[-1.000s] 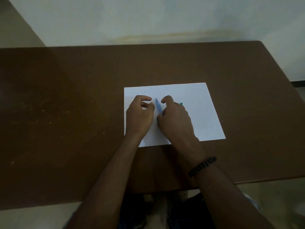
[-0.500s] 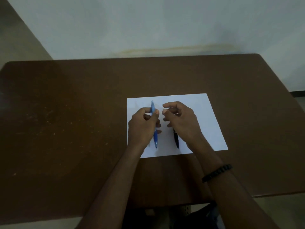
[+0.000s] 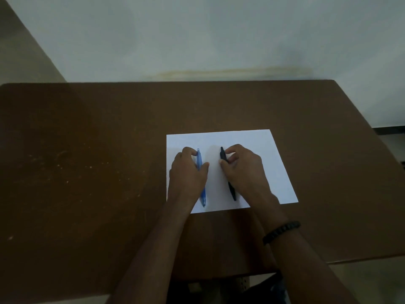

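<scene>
A white sheet of paper (image 3: 271, 159) lies on the brown table (image 3: 87, 172). My left hand (image 3: 188, 174) pinches a blue pen (image 3: 199, 160) between thumb and fingers; the pen lies lengthwise over the sheet, its near end at the paper's front edge. My right hand (image 3: 243, 170) pinches a black pen (image 3: 223, 155) in the same way, parallel to the blue one and a short gap to its right. Each hand hides the middle of its pen. I cannot tell whether the pens touch the paper.
The table's far edge meets a pale wall (image 3: 219, 40). A black bead bracelet (image 3: 281, 231) sits on my right wrist. Bare brown tabletop spreads to the left of the paper, with pale specks on it. The table's front edge runs close to my body.
The hands have moved apart. The right hand, with no pen in its fingers half a second ago, now pinches the black pen that lay under it. The blue pen has shifted left.
</scene>
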